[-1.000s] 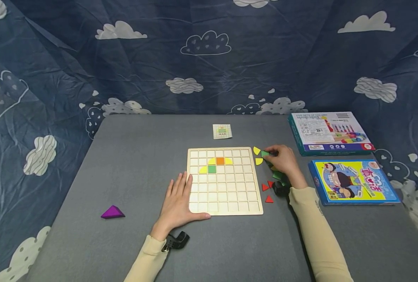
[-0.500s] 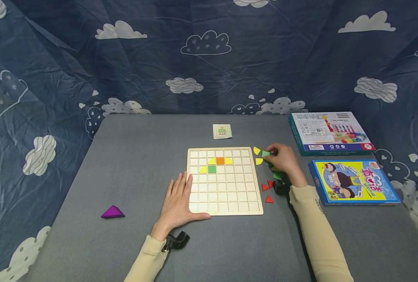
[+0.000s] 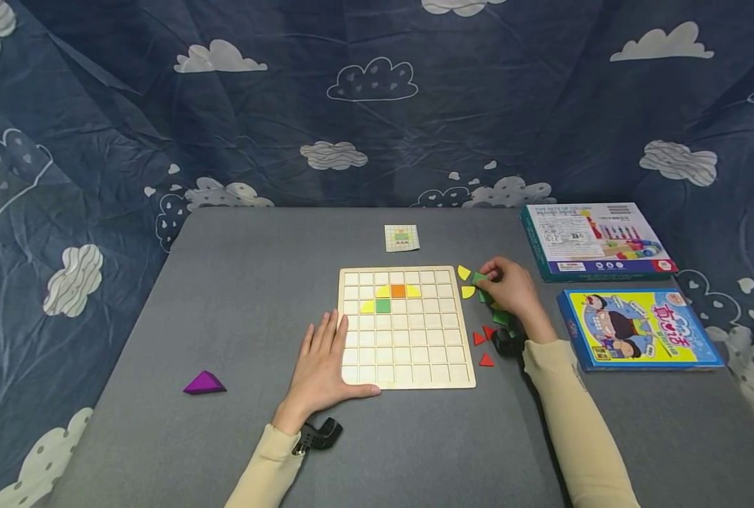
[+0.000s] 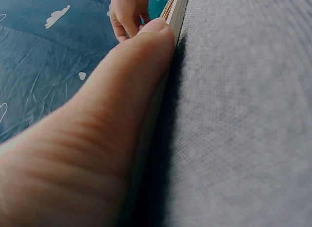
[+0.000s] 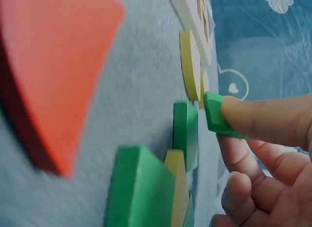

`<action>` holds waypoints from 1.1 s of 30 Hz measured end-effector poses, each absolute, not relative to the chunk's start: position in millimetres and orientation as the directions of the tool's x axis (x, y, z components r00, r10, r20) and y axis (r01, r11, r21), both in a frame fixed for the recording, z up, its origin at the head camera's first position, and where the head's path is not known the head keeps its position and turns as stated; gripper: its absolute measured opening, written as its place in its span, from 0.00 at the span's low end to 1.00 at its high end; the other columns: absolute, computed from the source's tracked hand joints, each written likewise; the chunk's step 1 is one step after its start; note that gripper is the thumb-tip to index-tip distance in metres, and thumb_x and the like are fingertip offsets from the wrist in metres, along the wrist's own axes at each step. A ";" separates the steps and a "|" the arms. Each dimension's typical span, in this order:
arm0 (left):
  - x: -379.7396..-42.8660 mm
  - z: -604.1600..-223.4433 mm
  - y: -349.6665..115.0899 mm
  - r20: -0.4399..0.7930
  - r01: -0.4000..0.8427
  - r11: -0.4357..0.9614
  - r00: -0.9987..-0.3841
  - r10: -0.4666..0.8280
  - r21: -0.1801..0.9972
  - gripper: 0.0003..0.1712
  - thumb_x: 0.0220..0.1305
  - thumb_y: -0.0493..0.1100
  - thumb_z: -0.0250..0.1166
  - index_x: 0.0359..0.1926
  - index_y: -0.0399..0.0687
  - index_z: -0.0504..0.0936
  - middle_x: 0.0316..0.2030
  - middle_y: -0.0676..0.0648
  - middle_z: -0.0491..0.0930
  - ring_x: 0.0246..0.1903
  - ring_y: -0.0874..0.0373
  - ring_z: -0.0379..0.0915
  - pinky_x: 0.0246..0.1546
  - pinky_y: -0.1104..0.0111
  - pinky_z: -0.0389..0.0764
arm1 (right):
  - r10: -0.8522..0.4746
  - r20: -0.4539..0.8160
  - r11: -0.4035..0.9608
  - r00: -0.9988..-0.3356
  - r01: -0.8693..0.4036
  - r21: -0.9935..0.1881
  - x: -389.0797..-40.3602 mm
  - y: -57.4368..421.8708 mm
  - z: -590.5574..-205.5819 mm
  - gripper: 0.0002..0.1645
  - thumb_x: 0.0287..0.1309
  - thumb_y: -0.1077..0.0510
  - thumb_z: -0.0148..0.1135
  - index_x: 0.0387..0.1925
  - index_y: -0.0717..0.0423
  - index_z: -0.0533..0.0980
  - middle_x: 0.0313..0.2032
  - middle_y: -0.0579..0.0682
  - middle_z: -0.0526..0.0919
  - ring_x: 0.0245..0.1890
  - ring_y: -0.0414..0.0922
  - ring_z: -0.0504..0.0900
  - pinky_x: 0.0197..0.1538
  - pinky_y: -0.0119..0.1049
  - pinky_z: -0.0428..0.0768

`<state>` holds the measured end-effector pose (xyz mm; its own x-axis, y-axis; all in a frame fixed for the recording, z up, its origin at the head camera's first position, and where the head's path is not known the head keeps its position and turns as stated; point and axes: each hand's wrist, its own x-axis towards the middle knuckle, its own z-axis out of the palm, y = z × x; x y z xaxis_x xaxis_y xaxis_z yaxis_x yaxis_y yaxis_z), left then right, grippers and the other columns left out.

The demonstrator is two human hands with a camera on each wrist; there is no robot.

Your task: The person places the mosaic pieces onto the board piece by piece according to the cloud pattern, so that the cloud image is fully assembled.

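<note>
My left hand [image 3: 318, 363] lies with straight fingers at the near left corner of a wooden grid board [image 3: 407, 358], its thumb along the front edge. In the left wrist view the thumb [image 4: 131, 66] rests against the board's side. Beyond the board's right edge, my right hand [image 3: 510, 288] pinches a green square tile [image 5: 214, 112] between thumb and fingers, just above the table. On the board sit an orange square [image 3: 398, 291], a green square [image 3: 383, 305] and yellow quarter-round tiles [image 3: 413, 291].
Loose yellow quarter-rounds [image 3: 468, 291], green tiles [image 5: 185, 132] and red triangles [image 3: 486, 360] lie right of the board. A small pattern card [image 3: 402, 238] is behind it. Two boxes [image 3: 599, 240] stand at the right, the nearer one blue and yellow [image 3: 637, 328]. A purple block [image 3: 205, 382] lies left.
The pinched green tile has shifted and tilted slightly in my right fingers, and another green tile below it shows more. My left hand and the board keep their place.
</note>
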<state>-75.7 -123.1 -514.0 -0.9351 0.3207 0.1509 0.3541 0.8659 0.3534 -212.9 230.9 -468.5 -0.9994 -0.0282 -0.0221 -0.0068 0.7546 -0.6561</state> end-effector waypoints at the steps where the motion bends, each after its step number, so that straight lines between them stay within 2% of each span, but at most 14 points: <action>1: -75.6 -513.7 -123.1 0.149 0.353 0.867 -0.935 0.321 0.353 0.76 0.36 0.85 0.57 0.74 0.38 0.45 0.72 0.37 0.44 0.71 0.46 0.33 0.68 0.53 0.36 | -0.028 -0.007 0.749 -1.000 -0.016 -0.662 -211.7 230.0 -468.6 0.11 0.58 0.59 0.64 0.40 0.62 0.76 0.33 0.56 0.76 0.30 0.51 0.70 0.31 0.40 0.67; 10: -75.3 -512.0 -122.5 0.146 0.354 0.870 -0.935 0.323 0.344 0.76 0.36 0.84 0.59 0.74 0.38 0.45 0.72 0.37 0.44 0.71 0.46 0.33 0.68 0.53 0.36 | -0.042 0.070 0.675 -0.997 -0.080 -0.734 -199.1 211.8 -464.3 0.11 0.57 0.58 0.66 0.37 0.62 0.77 0.28 0.54 0.76 0.22 0.47 0.68 0.23 0.36 0.65; 16: -75.1 -511.7 -122.3 0.151 0.354 0.868 -0.935 0.321 0.347 0.76 0.36 0.84 0.59 0.73 0.37 0.46 0.72 0.37 0.44 0.71 0.46 0.33 0.68 0.54 0.36 | -0.101 0.062 0.632 -0.993 -0.112 -0.767 -193.1 190.6 -461.9 0.10 0.54 0.59 0.69 0.34 0.61 0.77 0.26 0.52 0.77 0.22 0.46 0.69 0.24 0.34 0.66; 23: -75.2 -510.9 -121.7 0.148 0.350 0.871 -0.936 0.318 0.345 0.76 0.36 0.84 0.59 0.73 0.37 0.46 0.72 0.37 0.45 0.71 0.46 0.34 0.68 0.53 0.37 | -0.215 0.066 0.582 -0.974 -0.182 -0.792 -187.7 164.7 -461.3 0.09 0.52 0.60 0.71 0.32 0.60 0.80 0.25 0.50 0.80 0.24 0.45 0.75 0.28 0.35 0.74; 33: -75.7 -510.1 -121.7 0.091 0.321 0.887 -0.947 0.309 0.332 0.76 0.36 0.84 0.59 0.74 0.39 0.43 0.73 0.39 0.41 0.72 0.49 0.30 0.68 0.56 0.33 | -0.296 0.059 0.615 -0.953 -0.238 -0.752 -187.0 136.6 -462.6 0.04 0.53 0.59 0.70 0.31 0.56 0.83 0.23 0.46 0.79 0.22 0.43 0.72 0.27 0.37 0.71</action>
